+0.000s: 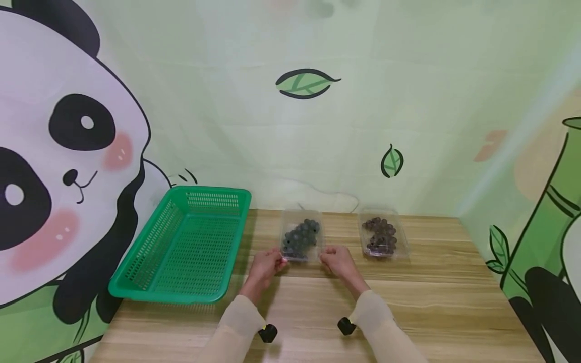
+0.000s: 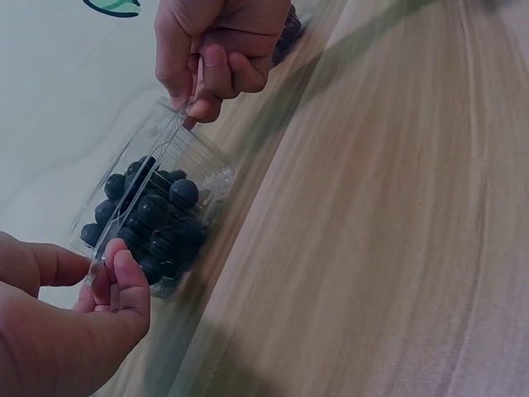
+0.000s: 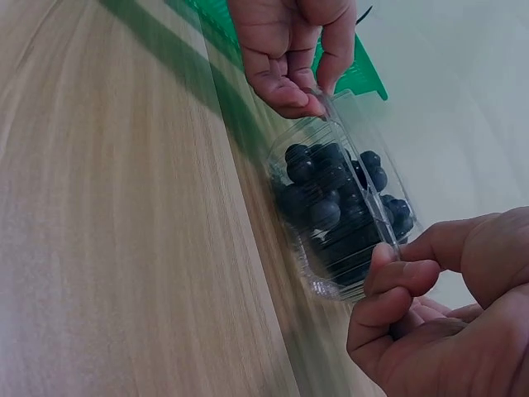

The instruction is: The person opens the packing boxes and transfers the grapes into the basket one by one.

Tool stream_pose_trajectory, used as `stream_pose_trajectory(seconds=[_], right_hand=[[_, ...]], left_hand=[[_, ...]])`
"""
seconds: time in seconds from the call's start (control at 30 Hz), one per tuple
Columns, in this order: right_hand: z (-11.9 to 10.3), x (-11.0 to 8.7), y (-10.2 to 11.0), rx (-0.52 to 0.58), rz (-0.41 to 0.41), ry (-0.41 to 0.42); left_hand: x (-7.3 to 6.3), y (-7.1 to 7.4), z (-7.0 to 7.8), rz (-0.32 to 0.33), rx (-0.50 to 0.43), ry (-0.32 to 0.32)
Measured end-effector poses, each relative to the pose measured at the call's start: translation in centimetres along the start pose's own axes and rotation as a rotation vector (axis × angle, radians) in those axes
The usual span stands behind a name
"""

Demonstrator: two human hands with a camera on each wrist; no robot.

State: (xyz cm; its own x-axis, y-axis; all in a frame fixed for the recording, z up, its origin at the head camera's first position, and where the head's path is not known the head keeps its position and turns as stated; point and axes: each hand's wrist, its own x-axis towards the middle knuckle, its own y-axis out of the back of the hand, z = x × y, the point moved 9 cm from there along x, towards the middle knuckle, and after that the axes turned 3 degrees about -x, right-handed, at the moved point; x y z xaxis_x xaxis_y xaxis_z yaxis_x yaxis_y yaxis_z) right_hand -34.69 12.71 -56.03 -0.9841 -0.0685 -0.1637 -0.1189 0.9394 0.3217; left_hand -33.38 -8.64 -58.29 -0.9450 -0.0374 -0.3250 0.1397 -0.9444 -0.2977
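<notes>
The pale green backdrop (image 1: 431, 75) carries printed artwork: a panda (image 1: 81, 141) with pink cheeks at the left, outlined leaves, bamboo at the right, and a faded reddish mark (image 1: 491, 145) too soft to make out. In front of it, on the wood-grained table (image 1: 454, 302), a clear plastic box (image 1: 313, 253) sits near the far edge, between the person's two hands. It is thin and rectangular, with ribbed walls that catch the light, and transparent plastic shows on both sides of its rim. Inside lie dark grapes (image 1: 301, 236), round, blue-black and slightly dusty-looking, bunched closely together (some with small glints in the wrist views). The left hand (image 1: 264, 267) pinches the rim at the box's near left corner, thumb and fingertips clamped on the plastic; the right hand (image 1: 339, 262) does likewise at the near right corner, its other fingers curled under. To the right, apart from the first, stands a second clear box (image 1: 403, 249) holding grapes of a redder purple. To the left rests a green basket (image 1: 195, 257) with slotted walls and a meshed floor. Pale sleeves (image 1: 240, 315) cover both forearms.
</notes>
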Motion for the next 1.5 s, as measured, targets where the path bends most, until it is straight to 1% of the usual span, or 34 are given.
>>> stream_pose_trajectory(seconds=[0.23,0.43,0.57,0.73,0.87,1.0,1.13,1.23,1.37,1.5], right_hand=[[0.5,-0.6,-0.4,0.047,-0.048,-0.042],[0.8,-1.3,-0.4,0.061,-0.068,-0.042],[1.0,-1.9,-0.2,0.032,-0.072,-0.041],[1.1,-2.6,-0.1,-0.014,-0.083,-0.023],[1.2,-3.0,0.0,-0.038,-0.093,-0.015],[1.2,-3.3,0.0,-0.057,-0.106,-0.017],[1.2,-3.6,-0.1,-0.039,-0.12,-0.019],[1.1,-4.0,-0.2,-0.019,-0.148,-0.003],[1.1,-4.6,-0.4,-0.005,-0.189,0.011],[1.0,-5.4,-0.3,0.017,-0.208,0.01]], left_hand=[[-1.0,-0.1,-0.3,-0.032,0.01,0.0],[-1.6,-0.2,-0.8,-0.057,0.012,-0.001],[-1.9,-0.3,-1.2,-0.062,0.009,0.005],[-2.5,-0.2,-1.6,-0.054,0.043,0.029],[-2.9,-0.2,-1.6,-0.054,0.053,0.027],[-3.3,-0.2,-1.7,-0.07,0.059,0.019],[-3.7,-0.2,-1.7,-0.096,0.058,0.014],[-4.3,-0.1,-1.7,-0.101,0.057,0.017],[-5.1,0.0,-1.8,-0.1,0.071,0.033],[-5.8,-0.1,-1.9,-0.115,0.071,0.045]])
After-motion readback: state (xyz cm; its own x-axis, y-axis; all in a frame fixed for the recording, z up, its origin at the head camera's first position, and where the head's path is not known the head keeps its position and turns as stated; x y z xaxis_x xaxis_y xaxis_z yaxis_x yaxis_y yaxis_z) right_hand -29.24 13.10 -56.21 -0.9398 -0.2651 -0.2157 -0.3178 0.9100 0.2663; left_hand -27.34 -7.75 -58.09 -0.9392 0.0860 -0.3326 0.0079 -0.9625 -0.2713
